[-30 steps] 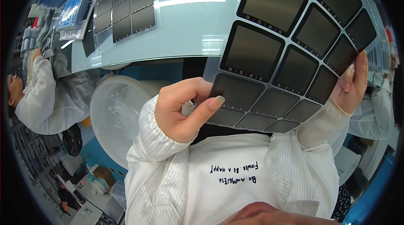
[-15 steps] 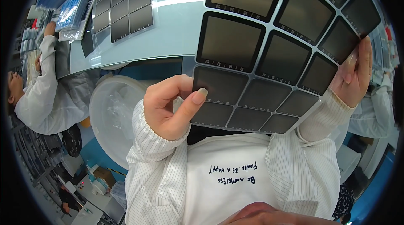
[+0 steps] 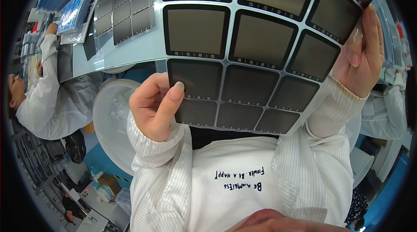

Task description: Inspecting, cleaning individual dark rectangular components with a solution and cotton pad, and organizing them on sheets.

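I hold up a large clear sheet (image 3: 228,60) that carries a grid of dark rectangular panels, each with black borders and a row of small marks along its lower edge. My left hand (image 3: 157,106) pinches its left edge, thumb on the front face and fingers behind. At the right edge, my right hand (image 3: 362,56) grips the sheet, with the thumb bent inward and the other fingers pointing up. The sheet is raised above the table edge and tilted, and its top runs out of view.
A similar panel sheet (image 3: 125,8) lies on the glass-topped table (image 3: 117,58) at the left. Below the table edge stands a white round bin (image 3: 115,123) with clear plastic inside. Blue-and-white packs (image 3: 74,12) are stacked far left, beside a person in a white coat (image 3: 41,106).
The sheet has shifted to the left and turned slightly, covering more of the table. My left hand moved left with it, and my right hand rose a little along the right edge.
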The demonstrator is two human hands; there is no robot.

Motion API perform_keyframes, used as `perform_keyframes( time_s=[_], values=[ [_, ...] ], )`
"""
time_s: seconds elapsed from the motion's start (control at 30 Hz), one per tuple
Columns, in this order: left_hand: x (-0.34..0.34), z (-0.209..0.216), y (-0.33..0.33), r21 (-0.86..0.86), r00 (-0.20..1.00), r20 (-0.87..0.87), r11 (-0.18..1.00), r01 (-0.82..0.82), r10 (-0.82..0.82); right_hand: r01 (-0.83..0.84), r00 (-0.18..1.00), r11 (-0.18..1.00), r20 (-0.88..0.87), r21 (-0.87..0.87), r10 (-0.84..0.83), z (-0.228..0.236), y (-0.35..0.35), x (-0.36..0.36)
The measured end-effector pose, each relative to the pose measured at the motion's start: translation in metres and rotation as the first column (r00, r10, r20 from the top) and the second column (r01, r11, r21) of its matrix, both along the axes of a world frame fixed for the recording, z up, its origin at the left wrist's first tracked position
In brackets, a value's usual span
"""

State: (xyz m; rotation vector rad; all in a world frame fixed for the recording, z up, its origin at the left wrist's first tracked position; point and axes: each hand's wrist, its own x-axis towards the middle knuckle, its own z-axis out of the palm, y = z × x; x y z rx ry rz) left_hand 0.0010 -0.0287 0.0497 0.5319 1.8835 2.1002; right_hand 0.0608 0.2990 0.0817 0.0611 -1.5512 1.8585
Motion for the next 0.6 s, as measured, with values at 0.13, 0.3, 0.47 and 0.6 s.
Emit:
perform_keyframes(
  time_s=[0.13,0.3,0.47,0.6],
  values=[
    [0.000,0.002,-0.006,0.005,1.000,0.014,1.000,-0.024,0.024,0.135,0.990,0.985,0.016,0.109,-0.138,0.003,-0.002,-0.007],
    [-0.003,-0.002,-0.008,0.013,0.997,-0.040,0.998,-0.065,0.065,0.000,0.999,0.994,-0.044,0.110,0.005,0.008,-0.007,-0.016],
    [-0.004,-0.004,-0.014,0.016,0.995,-0.042,0.996,-0.089,0.089,0.306,0.952,0.879,0.090,-0.364,-0.294,0.039,-0.076,-0.038],
    [-0.004,-0.007,-0.013,0.066,0.995,-0.012,0.993,-0.098,0.099,0.282,0.958,0.883,0.069,-0.376,-0.277,0.042,-0.082,-0.040]
  ],
)
